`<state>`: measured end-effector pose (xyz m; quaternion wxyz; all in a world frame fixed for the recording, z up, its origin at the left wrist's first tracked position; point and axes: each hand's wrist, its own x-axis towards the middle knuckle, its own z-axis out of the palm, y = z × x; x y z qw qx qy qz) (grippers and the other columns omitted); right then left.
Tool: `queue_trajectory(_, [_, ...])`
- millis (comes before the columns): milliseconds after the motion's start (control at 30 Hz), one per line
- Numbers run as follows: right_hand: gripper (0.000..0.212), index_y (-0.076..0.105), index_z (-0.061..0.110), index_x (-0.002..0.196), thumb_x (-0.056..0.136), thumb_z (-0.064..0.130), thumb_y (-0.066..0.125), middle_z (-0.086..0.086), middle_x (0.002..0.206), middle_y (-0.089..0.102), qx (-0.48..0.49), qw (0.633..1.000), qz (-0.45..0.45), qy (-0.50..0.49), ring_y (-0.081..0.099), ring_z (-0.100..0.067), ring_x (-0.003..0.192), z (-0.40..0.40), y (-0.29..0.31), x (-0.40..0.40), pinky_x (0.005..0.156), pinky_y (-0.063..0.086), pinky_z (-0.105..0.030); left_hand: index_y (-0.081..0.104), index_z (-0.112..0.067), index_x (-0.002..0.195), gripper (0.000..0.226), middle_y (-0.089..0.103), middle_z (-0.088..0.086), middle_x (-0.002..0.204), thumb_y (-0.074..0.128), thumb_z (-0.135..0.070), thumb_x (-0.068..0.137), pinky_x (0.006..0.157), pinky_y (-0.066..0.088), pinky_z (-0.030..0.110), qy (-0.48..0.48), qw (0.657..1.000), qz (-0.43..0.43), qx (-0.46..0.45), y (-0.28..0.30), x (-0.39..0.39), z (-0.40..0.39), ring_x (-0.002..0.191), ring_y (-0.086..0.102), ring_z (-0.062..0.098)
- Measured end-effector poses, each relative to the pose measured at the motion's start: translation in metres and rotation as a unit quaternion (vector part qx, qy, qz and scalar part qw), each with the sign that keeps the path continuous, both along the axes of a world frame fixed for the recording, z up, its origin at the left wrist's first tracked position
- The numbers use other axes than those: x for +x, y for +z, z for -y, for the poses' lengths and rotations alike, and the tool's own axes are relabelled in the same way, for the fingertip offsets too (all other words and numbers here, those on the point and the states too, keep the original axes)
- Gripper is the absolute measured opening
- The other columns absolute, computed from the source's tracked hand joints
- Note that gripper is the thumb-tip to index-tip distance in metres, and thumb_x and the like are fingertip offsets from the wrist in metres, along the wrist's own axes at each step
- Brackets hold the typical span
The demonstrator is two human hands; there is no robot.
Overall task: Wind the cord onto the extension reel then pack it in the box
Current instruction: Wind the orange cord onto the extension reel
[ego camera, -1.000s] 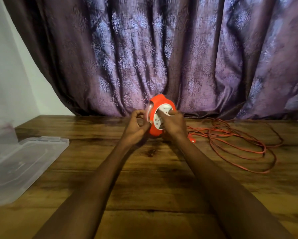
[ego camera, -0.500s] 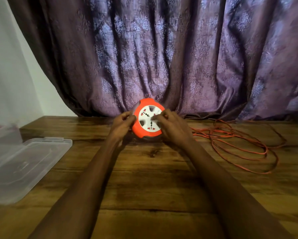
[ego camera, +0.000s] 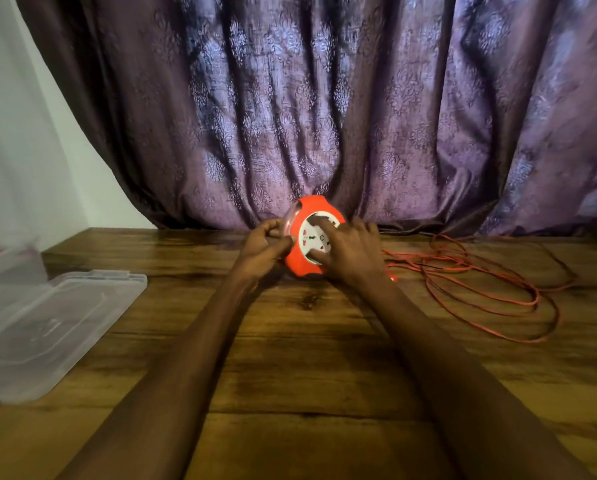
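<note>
Head view: the orange extension reel (ego camera: 307, 237) stands on edge at the far side of the table (ego camera: 290, 358), left hand (ego camera: 262, 247) curled gripping its rim, right hand (ego camera: 350, 252) fingers spread on its white face; loose cord (ego camera: 480, 282) lies right, clear box (ego camera: 48, 323) left

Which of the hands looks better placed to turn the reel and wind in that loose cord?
Probably the right hand: its fingers lie on the white socket face of the round orange plastic extension reel, nearest the loose orange cord. The left hand grips the reel's edge, steadying it.
</note>
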<state>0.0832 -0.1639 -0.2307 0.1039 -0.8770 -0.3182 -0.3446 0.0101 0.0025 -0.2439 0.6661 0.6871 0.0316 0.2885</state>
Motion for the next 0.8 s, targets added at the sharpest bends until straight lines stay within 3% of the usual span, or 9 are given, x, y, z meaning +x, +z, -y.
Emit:
queue_trajectory(100, [0.066, 0.054, 0.035, 0.128, 0.071, 0.064, 0.07, -0.013, 0.113, 0.072, 0.234, 0.932, -0.278, -0.006, 0.066, -0.035, 0.106, -0.007, 0.005, -0.004, 0.09, 0.051, -0.042, 0.049, -0.015, 0.108, 0.04, 0.06, 0.01, 0.095, 0.068, 0.006, 0.08, 0.061, 0.053, 0.02, 0.039, 0.998, 0.025, 0.046, -0.007, 0.003, 0.017, 0.07, 0.063, 0.002])
queue_trajectory(167, [0.052, 0.064, 0.017, 0.111, 0.077, 0.054, 0.073, -0.014, 0.094, 0.077, 0.412, 0.786, -0.457, 0.064, 0.072, -0.029, 0.078, -0.009, 0.01, -0.005, 0.07, 0.056, -0.037, 0.048, -0.022, 0.104, 0.044, 0.061, 0.004, 0.09, 0.068, 0.004, 0.074, 0.058, 0.052, 0.016, 0.034, 0.997, 0.035, 0.054, -0.012, 0.004, 0.029, 0.065, 0.061, -0.006])
queue_trajectory(233, [0.043, 0.063, 0.01, 0.094, 0.083, 0.052, 0.068, -0.009, 0.064, 0.074, 0.511, 0.646, -0.561, 0.081, 0.057, -0.016, 0.039, -0.007, 0.011, -0.001, 0.042, 0.041, -0.02, 0.047, -0.027, 0.1, 0.042, 0.061, 0.002, 0.091, 0.066, -0.005, 0.069, 0.063, 0.053, 0.021, 0.035, 0.997, 0.041, 0.062, -0.016, 0.004, 0.039, 0.071, 0.06, 0.0])
queue_trajectory(300, [0.049, 0.061, 0.011, 0.094, 0.084, 0.059, 0.064, -0.005, 0.058, 0.072, 0.524, 0.61, -0.589, 0.083, 0.047, -0.01, 0.03, -0.005, 0.007, 0.003, 0.037, 0.033, -0.013, 0.047, -0.028, 0.1, 0.042, 0.061, 0.004, 0.093, 0.067, -0.007, 0.07, 0.067, 0.052, 0.026, 0.036, 0.996, 0.047, 0.06, -0.018, 0.006, 0.041, 0.075, 0.059, 0.007])
queue_trajectory(367, [0.053, 0.062, 0.012, 0.093, 0.082, 0.064, 0.065, -0.006, 0.06, 0.073, 0.517, 0.632, -0.569, 0.095, 0.045, -0.011, 0.031, -0.003, 0.0, 0.007, 0.036, 0.033, -0.015, 0.049, -0.026, 0.102, 0.042, 0.061, 0.005, 0.093, 0.068, 0.0, 0.075, 0.066, 0.052, 0.02, 0.048, 0.996, 0.047, 0.05, -0.017, 0.009, 0.034, 0.073, 0.059, 0.003])
queue_trajectory(433, [0.046, 0.066, 0.013, 0.084, 0.085, 0.059, 0.066, -0.008, 0.063, 0.073, 0.496, 0.699, -0.503, 0.114, 0.048, -0.017, 0.037, 0.0, -0.006, 0.011, 0.042, 0.044, -0.026, 0.053, -0.02, 0.105, 0.039, 0.063, 0.009, 0.097, 0.066, 0.007, 0.081, 0.067, 0.052, 0.022, 0.075, 0.996, 0.044, 0.011, -0.012, 0.01, 0.023, 0.078, 0.06, 0.008])
queue_trajectory(567, [0.017, 0.065, 0.028, 0.095, 0.087, 0.042, 0.063, -0.001, 0.097, 0.071, 0.234, 0.957, -0.139, 0.097, 0.066, -0.026, 0.084, 0.007, -0.012, 0.016, 0.07, 0.05, -0.034, 0.064, -0.011, 0.103, 0.021, 0.069, 0.006, 0.087, 0.06, 0.001, 0.087, 0.067, 0.053, 0.03, 0.089, 0.994, 0.033, -0.06, -0.001, 0.008, -0.001, 0.073, 0.062, 0.017])
queue_trajectory(667, [0.032, 0.062, 0.035, 0.118, 0.086, 0.031, 0.062, -0.001, 0.122, 0.059, 0.012, 0.979, 0.058, 0.196, 0.059, -0.029, 0.099, 0.009, -0.01, 0.013, 0.077, 0.051, -0.041, 0.07, -0.012, 0.088, 0.012, 0.072, 0.006, 0.078, 0.061, -0.005, 0.086, 0.065, 0.054, 0.032, 0.091, 0.993, 0.013, -0.068, 0.003, 0.003, -0.014, 0.066, 0.062, 0.019])
queue_trajectory(800, [0.043, 0.059, 0.041, 0.127, 0.085, 0.033, 0.064, -0.005, 0.139, 0.054, -0.092, 0.971, 0.091, 0.2, 0.057, -0.029, 0.111, 0.002, -0.006, -0.002, 0.083, 0.041, -0.04, 0.072, -0.011, 0.083, 0.015, 0.073, -0.003, 0.063, 0.059, -0.006, 0.087, 0.051, 0.053, 0.02, 0.079, 0.995, -0.009, -0.053, 0.005, -0.004, -0.026, 0.051, 0.062, 0.007])
